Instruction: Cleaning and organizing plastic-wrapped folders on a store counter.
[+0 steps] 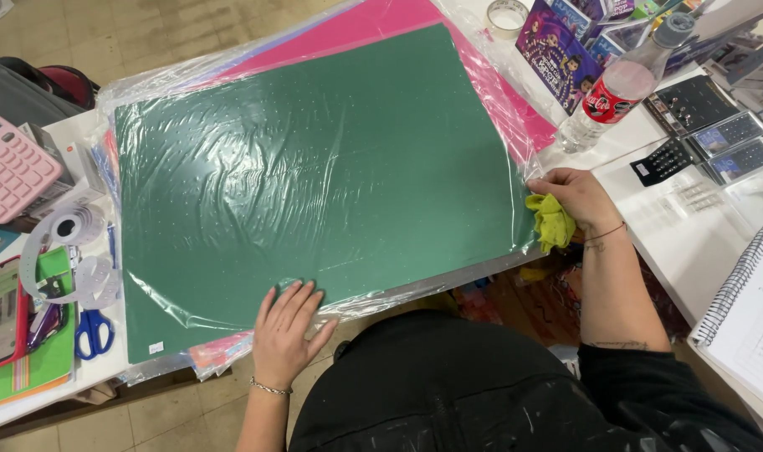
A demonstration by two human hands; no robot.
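A large green sheet [314,167], wrapped in clear plastic, is laid flat atop pink sheets [490,75] on the white table [641,142]. The left hand [288,331] is pressed flat, fingers spread, on its near edge. A yellow-green cloth [551,222] is gripped in the right hand [576,197] at the sheet's right edge; a plastic bottle [620,88] is noted nearby.

The left hand [285,331] lies flat, palm down, fingers [302,297] spread forward. The right hand [576,201] is curled closed, its forearm extended.
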